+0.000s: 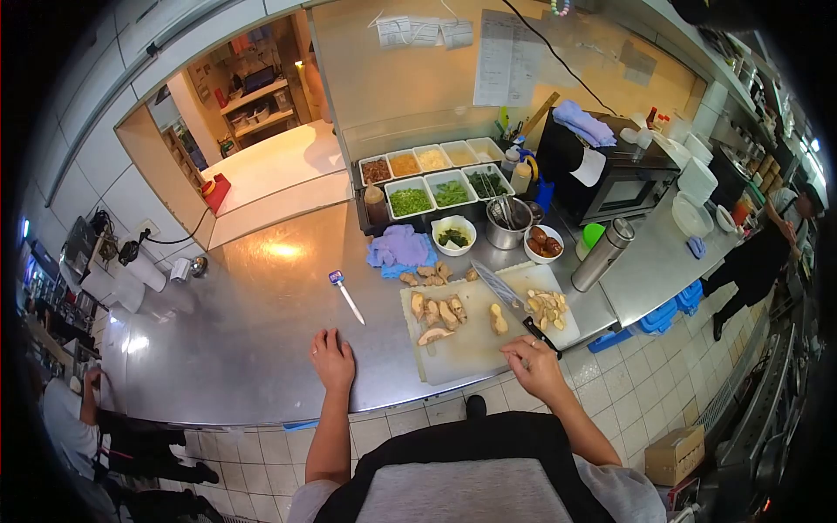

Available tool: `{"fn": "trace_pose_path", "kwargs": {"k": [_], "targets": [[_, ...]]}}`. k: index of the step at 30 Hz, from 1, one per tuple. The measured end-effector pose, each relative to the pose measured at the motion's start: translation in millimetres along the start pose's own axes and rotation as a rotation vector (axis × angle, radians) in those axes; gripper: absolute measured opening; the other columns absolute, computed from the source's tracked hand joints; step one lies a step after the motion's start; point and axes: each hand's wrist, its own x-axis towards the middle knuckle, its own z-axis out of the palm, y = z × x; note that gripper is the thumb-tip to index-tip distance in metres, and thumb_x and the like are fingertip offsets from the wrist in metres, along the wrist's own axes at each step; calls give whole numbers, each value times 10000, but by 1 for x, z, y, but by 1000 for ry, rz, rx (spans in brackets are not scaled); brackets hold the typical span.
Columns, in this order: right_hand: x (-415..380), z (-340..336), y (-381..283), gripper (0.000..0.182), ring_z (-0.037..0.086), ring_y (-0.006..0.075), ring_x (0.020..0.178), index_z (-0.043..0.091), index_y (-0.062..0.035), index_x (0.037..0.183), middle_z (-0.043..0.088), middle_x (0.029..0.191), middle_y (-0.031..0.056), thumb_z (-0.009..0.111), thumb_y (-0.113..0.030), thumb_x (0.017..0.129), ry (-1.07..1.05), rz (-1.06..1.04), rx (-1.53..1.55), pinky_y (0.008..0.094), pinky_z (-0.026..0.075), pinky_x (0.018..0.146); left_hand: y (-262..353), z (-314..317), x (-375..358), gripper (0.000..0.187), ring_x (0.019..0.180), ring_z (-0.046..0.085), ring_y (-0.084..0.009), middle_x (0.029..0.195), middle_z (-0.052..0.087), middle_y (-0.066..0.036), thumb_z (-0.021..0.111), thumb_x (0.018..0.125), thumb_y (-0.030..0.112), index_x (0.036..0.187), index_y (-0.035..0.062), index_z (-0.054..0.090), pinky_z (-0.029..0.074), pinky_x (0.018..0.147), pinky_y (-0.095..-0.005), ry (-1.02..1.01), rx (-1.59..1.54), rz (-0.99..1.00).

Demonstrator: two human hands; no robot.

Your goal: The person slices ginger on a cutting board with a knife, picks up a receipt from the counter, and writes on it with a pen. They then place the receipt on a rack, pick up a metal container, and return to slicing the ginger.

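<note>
My left hand [332,359] rests on the steel counter near its front edge, fingers slightly apart and nothing in it. Just beyond lies a slim white-handled tool [348,298] with a blue-and-red end. My right hand [534,366] is at the front right of the cutting board [462,357], its fingers curled and nothing visible in them. Close by is the black handle of a large knife [499,284], which lies across the board. Ginger pieces [445,310] are at the board's left, one peeled ginger piece [498,319] is in the middle, and pale cut pieces [547,309] are at the right.
Unpeeled ginger [429,275] and a purple cloth [401,247] sit behind the board. Beyond are tubs of chopped greens [410,199], bowls, a metal pot [507,235] and a microwave [623,202]. A steel thermos [603,255] stands right. Other people are at both sides.
</note>
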Motion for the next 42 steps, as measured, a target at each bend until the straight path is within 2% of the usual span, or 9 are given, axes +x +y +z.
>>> {"fn": "trace_pose_path", "kwargs": {"k": [4, 10, 13, 18, 21, 24, 27, 30, 42], "targets": [[66, -6, 8, 102, 620, 290, 771, 668, -49, 915, 628, 851, 119, 640, -64, 819, 45, -139, 84, 347, 498, 676, 8, -5, -1, 376, 1195, 442, -351, 1243, 502, -177, 613, 802, 162, 1160, 52, 574, 323, 1028, -469, -14, 4, -3], [258, -12, 57, 245, 533, 80, 735, 614, -32, 1089, 597, 833, 3, 602, -35, 844, 162, -152, 350, 229, 446, 669, 18, -6, 1, 379, 1177, 458, -343, 1234, 512, -166, 611, 797, 153, 1158, 46, 573, 331, 1021, -462, -10, 35, -47], [384, -23, 99, 225, 565, 85, 712, 638, -40, 1070, 628, 866, 23, 603, -126, 866, 306, -201, 264, 249, 459, 645, 23, -7, 5, 378, 1165, 469, -343, 1222, 522, -162, 614, 789, 143, 1152, 44, 574, 343, 1009, -462, -8, 54, -64], [548, -57, 124, 493, 561, 136, 757, 503, -85, 1276, 574, 952, 18, 659, -184, 818, 279, 126, 622, 276, 449, 643, 32, -8, 9, 370, 1132, 489, -351, 1195, 536, -165, 614, 783, 120, 1141, 36, 573, 370, 983, -453, 4, 89, -77], [629, -62, 148, 600, 568, 155, 820, 464, -86, 1308, 567, 1067, 55, 708, -227, 778, 436, 173, 529, 301, 461, 671, 36, -8, 14, 368, 1119, 493, -360, 1186, 537, -172, 614, 782, 113, 1139, 33, 571, 385, 971, -451, 6, 98, -76], [674, -67, 143, 720, 571, 255, 1061, 449, -22, 1316, 541, 1245, 179, 753, -288, 720, 539, 121, 516, 346, 512, 789, 35, -6, 14, 376, 1114, 493, -366, 1193, 529, -173, 615, 784, 117, 1147, 34, 563, 389, 968, -450, -7, 107, -95], [714, -66, 147, 716, 583, 252, 1040, 487, -18, 1284, 583, 1180, 180, 779, -314, 702, 585, 32, 361, 344, 492, 825, 36, -7, 18, 389, 1119, 489, -367, 1212, 518, -170, 614, 789, 124, 1163, 40, 551, 385, 974, -444, -41, 102, -139], [733, -72, 160, 659, 611, 252, 968, 543, -25, 1222, 626, 1088, 158, 794, -321, 690, 301, 32, 505, 337, 468, 841, 39, -8, 20, 400, 1114, 489, -367, 1216, 516, -169, 617, 781, 130, 1165, 40, 549, 388, 969, -446, -63, 103, -161], [704, -20, 164, 278, 667, 255, 856, 595, -40, 1003, 644, 967, 122, 689, -252, 850, 87, 144, 1412, 376, 538, 724, 38, -4, 18, 404, 1119, 499, -375, 1203, 536, -175, 628, 769, 136, 1154, 36, 561, 395, 972, -452, -50, 108, -153]]}}
